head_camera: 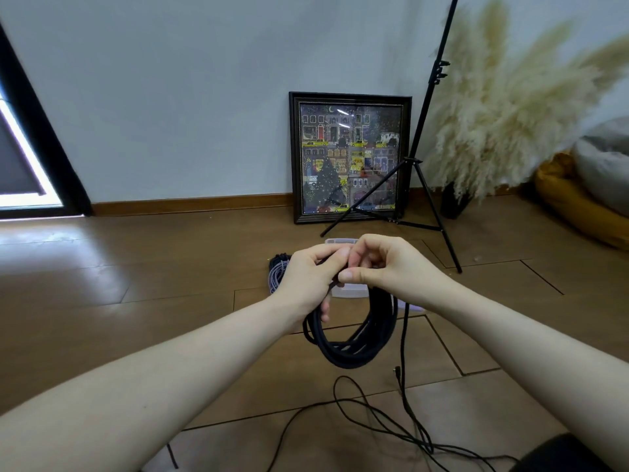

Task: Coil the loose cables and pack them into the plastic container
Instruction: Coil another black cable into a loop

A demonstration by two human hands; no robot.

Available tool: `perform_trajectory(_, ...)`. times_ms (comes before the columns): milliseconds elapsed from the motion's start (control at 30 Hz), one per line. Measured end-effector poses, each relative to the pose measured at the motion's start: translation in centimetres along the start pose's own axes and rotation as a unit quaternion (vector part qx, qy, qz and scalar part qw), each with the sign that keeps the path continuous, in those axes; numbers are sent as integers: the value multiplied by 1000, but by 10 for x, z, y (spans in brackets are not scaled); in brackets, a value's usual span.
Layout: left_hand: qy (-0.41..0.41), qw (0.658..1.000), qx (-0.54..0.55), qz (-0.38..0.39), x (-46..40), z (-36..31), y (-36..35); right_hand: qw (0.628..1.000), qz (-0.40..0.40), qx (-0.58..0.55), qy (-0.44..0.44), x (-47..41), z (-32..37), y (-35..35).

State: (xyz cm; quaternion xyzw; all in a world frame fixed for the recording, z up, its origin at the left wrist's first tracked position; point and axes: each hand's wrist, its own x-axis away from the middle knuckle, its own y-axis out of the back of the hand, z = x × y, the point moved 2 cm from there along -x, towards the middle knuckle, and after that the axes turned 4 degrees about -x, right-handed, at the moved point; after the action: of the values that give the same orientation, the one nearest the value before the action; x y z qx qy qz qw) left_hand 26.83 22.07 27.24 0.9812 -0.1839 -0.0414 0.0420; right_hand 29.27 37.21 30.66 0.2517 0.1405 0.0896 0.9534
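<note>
A thick black cable coil (pixel 354 338) hangs in the air in front of me in several loops. My left hand (pixel 308 279) grips the top of the coil. My right hand (pixel 381 264) pinches the same cable beside it, thumb against curled fingers. A loose strand (pixel 403 356) of the cable drops from my right hand to the floor. Thin black cable (pixel 384 420) lies tangled on the floor near me. The clear plastic container (pixel 347 290) sits on the floor behind my hands, mostly hidden. A coiled grey-purple cable (pixel 276 272) lies on the floor left of it.
A framed picture (pixel 350 157) leans on the wall behind the container. A black tripod stand (pixel 425 185) spreads its legs to the right. Pampas grass in a dark vase (pixel 452 202) and an orange cushion (pixel 578 212) fill the right side. Wooden floor lies to the left.
</note>
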Motion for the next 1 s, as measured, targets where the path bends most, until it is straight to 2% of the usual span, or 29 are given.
perform_trajectory(200, -4, 997, 25, -71, -4, -4, 20, 993, 58, -67, -74, 6, -11, 17)
perform_trajectory(300, 3, 996, 24, -83, -4, -3, 26, 983, 105, -67, -133, 11, -25, 31)
perform_trajectory(367, 3, 997, 22, -80, -3, -2, 26, 981, 99, -69, -151, 12, -31, 34)
perform_trajectory(600, 22, 999, -6, 33, 0, 1, 19, 995, -27, -82, -46, 4, -22, 35)
perform_trajectory(1000, 50, 995, 32, 84, 3, 2, 12, 997, -48, -47, -34, 4, -17, 35)
